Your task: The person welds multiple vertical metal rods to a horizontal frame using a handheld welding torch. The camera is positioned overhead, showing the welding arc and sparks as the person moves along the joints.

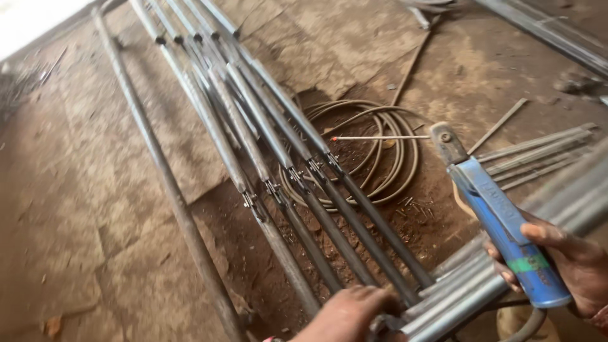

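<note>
My right hand (567, 263) grips a blue-handled welding electrode holder (500, 218) at the lower right. A thin welding rod (380, 137) sticks out leftward from its metal jaw, its tip hanging over a coil of cable (405, 158). My left hand (345, 313) rests at the bottom centre on the near ends of several long grey steel bars (266, 136). These bars run diagonally from the top left down to my hands and show joints midway.
A single long bar (161, 168) lies apart on the left. More loose rods (538, 155) lie at the right on the reddish dirt and cracked concrete floor (76, 209). Crossing bars (481, 278) pass under my right hand.
</note>
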